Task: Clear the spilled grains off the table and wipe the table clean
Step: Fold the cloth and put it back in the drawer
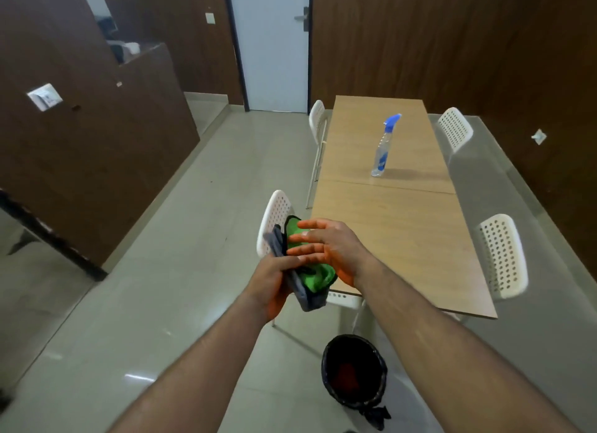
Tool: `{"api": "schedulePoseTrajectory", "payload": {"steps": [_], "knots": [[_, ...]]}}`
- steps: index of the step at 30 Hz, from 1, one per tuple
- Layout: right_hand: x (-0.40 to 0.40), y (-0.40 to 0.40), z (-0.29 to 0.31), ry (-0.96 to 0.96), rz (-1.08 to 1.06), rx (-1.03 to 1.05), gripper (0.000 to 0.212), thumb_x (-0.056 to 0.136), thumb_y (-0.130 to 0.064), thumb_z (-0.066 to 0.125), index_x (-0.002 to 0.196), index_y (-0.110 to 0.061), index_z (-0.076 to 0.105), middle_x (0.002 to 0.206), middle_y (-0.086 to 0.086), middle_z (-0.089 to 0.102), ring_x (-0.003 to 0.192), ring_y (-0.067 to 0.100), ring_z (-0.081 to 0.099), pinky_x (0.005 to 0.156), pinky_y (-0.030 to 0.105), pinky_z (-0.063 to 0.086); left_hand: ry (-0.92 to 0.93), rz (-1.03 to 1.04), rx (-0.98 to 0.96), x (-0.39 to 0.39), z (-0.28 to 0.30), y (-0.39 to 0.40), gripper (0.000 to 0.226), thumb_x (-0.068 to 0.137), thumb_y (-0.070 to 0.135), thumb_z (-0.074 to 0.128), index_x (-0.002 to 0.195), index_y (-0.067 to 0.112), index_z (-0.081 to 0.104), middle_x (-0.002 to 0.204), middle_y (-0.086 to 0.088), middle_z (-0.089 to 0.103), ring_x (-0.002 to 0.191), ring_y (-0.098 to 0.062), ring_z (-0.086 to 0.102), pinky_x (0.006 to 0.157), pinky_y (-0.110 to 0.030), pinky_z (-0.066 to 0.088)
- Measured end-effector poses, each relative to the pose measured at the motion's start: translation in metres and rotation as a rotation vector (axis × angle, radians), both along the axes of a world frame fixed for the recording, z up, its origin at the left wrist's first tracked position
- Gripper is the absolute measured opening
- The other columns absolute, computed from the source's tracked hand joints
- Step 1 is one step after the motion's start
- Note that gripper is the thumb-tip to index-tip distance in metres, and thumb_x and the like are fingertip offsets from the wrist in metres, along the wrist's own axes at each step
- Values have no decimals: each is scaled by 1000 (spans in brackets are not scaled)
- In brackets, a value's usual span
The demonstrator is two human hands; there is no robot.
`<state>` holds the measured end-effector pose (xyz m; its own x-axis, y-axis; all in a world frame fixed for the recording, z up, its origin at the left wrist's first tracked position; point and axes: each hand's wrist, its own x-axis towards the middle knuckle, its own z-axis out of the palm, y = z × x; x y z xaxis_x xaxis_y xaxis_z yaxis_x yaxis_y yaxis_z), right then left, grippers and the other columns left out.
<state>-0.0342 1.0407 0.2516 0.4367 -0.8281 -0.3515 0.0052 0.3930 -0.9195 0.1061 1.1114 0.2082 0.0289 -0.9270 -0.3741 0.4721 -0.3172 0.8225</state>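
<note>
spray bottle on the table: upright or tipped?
Upright. The spray bottle stands on its base on the table, blue trigger head on top.

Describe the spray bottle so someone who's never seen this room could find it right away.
Find the long wooden table flanked by white chairs. The spray bottle stands upright alone near its far half. It is clear plastic with a blue trigger head and blue label.
</note>
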Motion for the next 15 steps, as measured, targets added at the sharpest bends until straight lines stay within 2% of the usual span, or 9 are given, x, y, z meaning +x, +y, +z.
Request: {"api": "schedulePoseTrajectory", "payload": {"steps": [1,3,5,6,7,9,11,13,15], "knots": [[10,-4,-2,44,-11,-60,33,97,-5,68,130,-6,63,113,19,77,99,35,78,88,44,64,42,46,66,13,-2,-3,44,91,-3,57,134,-4,61,120,-26,73,108,-38,72,90,-44,61],[15,-14,-9,197,-11,-244,41,88,-14,81,127,-14,69,114,8,78,103,25,77,84,35,64,155,75,159,32,-5,-11,47,94,0,49,140,-2,57,124,-25,71,111,-42,70,100,-53,55],[22,-24,-18,370,102,-401,58,72,-36,93,125,-28,72,116,-8,76,108,8,71,88,29,61,250,70,214,52,-6,-20,47,99,15,49,145,5,56,137,-27,65,123,-46,64,113,-67,41],[31,-30,-22,428,195,-431,67,64,-46,96,125,-33,73,120,-13,73,112,2,67,91,29,59,261,76,223,65,-8,-27,47,103,24,49,147,8,55,139,-26,64,127,-47,62,114,-70,38],[39,-34,-24,471,267,-433,75,58,-52,98,127,-36,72,126,-16,69,116,0,64,95,30,58,266,80,216,75,-7,-36,47,107,32,47,147,10,55,139,-25,65,128,-46,62,112,-71,40],[59,-46,-32,554,325,-461,88,54,-50,100,135,-36,67,138,-20,57,123,3,58,99,31,55,218,113,209,93,-7,-56,47,111,37,42,147,9,53,135,-24,68,124,-45,65,103,-66,51],[79,-66,-48,576,244,-424,92,56,-35,97,142,-31,62,138,-17,53,120,11,60,88,30,57,98,100,193,108,-3,-82,44,112,35,44,144,7,54,130,-21,71,118,-39,70,95,-54,57],[92,-85,-64,489,73,-238,82,58,-21,82,138,-25,62,131,-3,64,109,19,67,73,32,60,-138,41,155,126,1,-110,34,112,29,49,135,6,59,123,-16,74,111,-30,73,90,-43,59],[105,-108,-80,422,-105,-74,65,58,-16,67,123,-21,68,121,5,71,103,26,69,75,42,64,-416,-83,120,147,11,-145,21,111,23,50,118,9,65,119,-15,74,105,-25,73,91,-42,60]]}}
